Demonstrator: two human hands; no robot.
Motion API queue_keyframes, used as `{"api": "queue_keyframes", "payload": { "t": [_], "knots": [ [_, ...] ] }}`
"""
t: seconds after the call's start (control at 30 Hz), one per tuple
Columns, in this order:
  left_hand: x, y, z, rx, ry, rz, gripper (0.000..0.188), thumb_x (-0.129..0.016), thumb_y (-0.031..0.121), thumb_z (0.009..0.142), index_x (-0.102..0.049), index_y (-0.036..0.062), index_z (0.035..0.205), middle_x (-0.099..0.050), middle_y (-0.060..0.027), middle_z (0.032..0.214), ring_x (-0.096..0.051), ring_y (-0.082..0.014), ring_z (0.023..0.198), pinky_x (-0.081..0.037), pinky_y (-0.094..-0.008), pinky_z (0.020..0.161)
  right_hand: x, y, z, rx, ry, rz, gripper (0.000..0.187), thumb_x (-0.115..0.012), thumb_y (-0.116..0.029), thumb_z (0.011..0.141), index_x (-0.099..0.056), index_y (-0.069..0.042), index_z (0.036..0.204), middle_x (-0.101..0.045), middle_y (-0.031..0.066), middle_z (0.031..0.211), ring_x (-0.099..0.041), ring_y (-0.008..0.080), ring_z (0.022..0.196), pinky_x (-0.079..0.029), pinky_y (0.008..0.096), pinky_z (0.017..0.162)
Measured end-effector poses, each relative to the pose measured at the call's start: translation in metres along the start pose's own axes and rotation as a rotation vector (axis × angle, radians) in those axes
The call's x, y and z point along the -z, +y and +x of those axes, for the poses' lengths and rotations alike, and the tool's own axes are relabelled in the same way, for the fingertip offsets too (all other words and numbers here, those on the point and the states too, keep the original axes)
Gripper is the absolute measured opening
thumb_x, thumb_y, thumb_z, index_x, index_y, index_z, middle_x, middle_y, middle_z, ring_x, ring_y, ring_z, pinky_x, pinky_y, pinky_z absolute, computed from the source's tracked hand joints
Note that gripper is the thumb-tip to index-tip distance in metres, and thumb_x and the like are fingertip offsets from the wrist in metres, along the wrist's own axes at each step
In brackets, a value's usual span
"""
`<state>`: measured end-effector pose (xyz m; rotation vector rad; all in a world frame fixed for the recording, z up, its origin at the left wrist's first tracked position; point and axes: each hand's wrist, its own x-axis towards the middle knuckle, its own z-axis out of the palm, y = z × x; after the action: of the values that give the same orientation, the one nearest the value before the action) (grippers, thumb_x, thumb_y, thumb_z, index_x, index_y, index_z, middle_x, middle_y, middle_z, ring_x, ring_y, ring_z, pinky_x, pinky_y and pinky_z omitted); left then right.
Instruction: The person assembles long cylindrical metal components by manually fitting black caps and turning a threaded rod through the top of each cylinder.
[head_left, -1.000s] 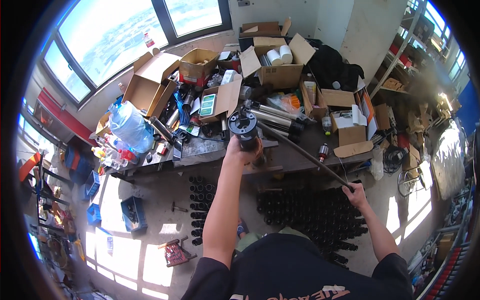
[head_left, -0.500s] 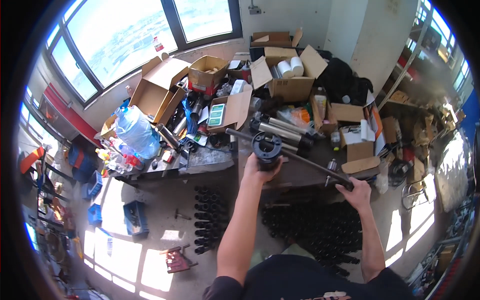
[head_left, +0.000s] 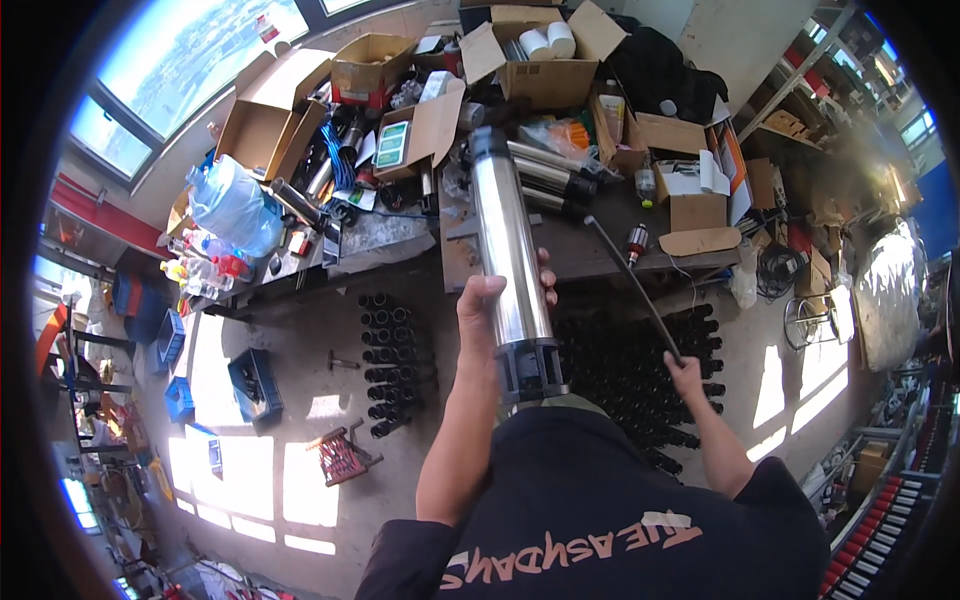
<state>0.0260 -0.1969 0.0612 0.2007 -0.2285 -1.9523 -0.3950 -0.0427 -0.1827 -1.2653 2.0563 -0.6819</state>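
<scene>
My left hand point(head_left: 484, 308) is wrapped round a shiny metal cylinder point(head_left: 508, 235), thumb on one side and fingertips showing on the other. The cylinder has a dark cap at its far end and an open black end piece point(head_left: 532, 368) at the end near my body. It slants up in front of me, over the bench edge. Off to the right, my right hand point(head_left: 685, 374) grips the lower end of a thin dark rod point(head_left: 636, 288). The rod points up and left over the bench, apart from the cylinder.
Similar metal cylinders point(head_left: 548, 172) lie on the cluttered bench point(head_left: 600, 235), beside a small motor part point(head_left: 636, 240). Open cardboard boxes point(head_left: 550, 82) stand behind. Rows of black fittings point(head_left: 385, 350) sit on the floor, with a blue bin point(head_left: 255, 385) and a red rack point(head_left: 345, 455) farther left.
The cylinder has swung from nearly end-on to showing its long side, its black end now toward me. My right hand has drawn the rod away from it, down and right.
</scene>
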Motion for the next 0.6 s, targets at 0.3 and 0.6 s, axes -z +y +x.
{"api": "queue_keyframes", "payload": {
  "t": [0.3, 0.6],
  "knots": [
    [-0.007, -0.006, -0.012, 0.134, -0.232, 0.147, 0.073, -0.052, 0.066, 0.09, -0.056, 0.0001, 0.121, -0.066, -0.0168, 0.095, -0.069, -0.0282, 0.085, -0.058, -0.0366, 0.072, -0.148, 0.02, -0.097, -0.487, 0.095, 0.11, 0.06, -0.068, -0.053, 0.087, -0.06, 0.001, 0.064, -0.056, 0.0061, 0.055, -0.056, 0.0175, 0.056, -0.044, 0.0375, 0.059],
    [0.018, -0.034, -0.019, 0.098, -0.366, -0.077, 0.075, -0.053, 0.055, 0.093, -0.03, 0.0122, 0.15, -0.054, -0.0127, 0.095, -0.059, -0.0231, 0.073, -0.053, -0.0391, 0.065, -0.169, 0.021, -0.017, -0.695, 0.138, 0.357, 0.046, -0.069, -0.042, 0.089, -0.071, 0.004, 0.091, -0.071, 0.014, 0.086, -0.066, 0.0274, 0.082, -0.05, 0.0413, 0.076]
  ]
}}
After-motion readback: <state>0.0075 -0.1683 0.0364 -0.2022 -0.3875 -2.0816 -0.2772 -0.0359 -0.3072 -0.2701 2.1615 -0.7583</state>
